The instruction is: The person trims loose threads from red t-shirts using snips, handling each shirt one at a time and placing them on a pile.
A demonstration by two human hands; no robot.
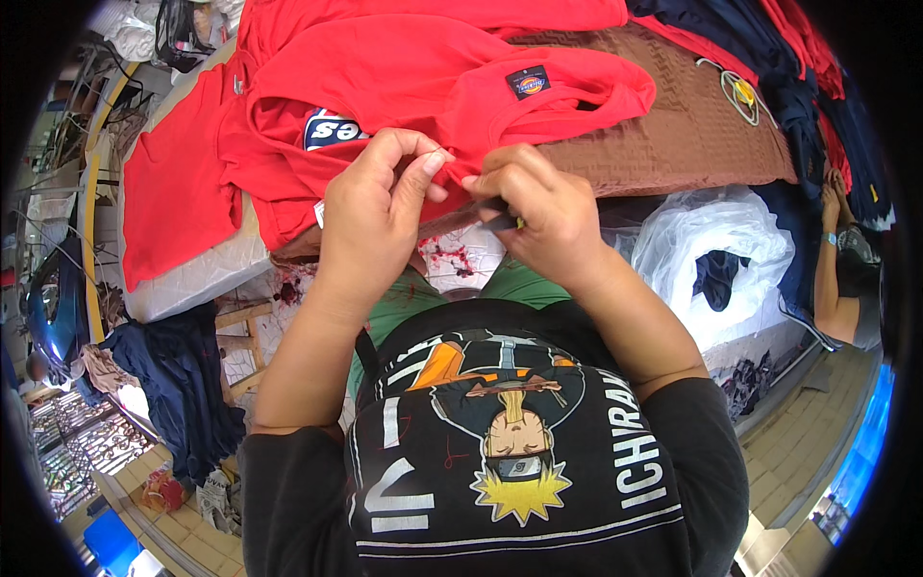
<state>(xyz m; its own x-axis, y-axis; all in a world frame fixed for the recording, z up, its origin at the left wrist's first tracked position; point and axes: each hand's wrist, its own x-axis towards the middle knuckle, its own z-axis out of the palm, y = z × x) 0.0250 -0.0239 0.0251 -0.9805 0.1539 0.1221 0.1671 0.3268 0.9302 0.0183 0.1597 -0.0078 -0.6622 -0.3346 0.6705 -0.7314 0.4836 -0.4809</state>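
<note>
A red shirt (pixel 375 87) lies spread over the table in front of me, its neck opening with a dark label turned to the right. At its near edge my left hand (pixel 389 192) is closed, thumb and forefinger pinching the red cloth; any thread there is too fine to make out. Close beside it my right hand (pixel 543 207) is closed too, fingertips near the same edge. A small dark tool (pixel 498 217) sticks out from under its curled fingers, mostly hidden by the palm.
A brown patterned cloth (pixel 692 135) covers the table, with a looped pale cord (pixel 740 91) on it. Below the right edge sits a clear plastic bag (pixel 663 240). Dark garments (pixel 187 385) hang at left. Another person's arm (pixel 828 260) shows at far right.
</note>
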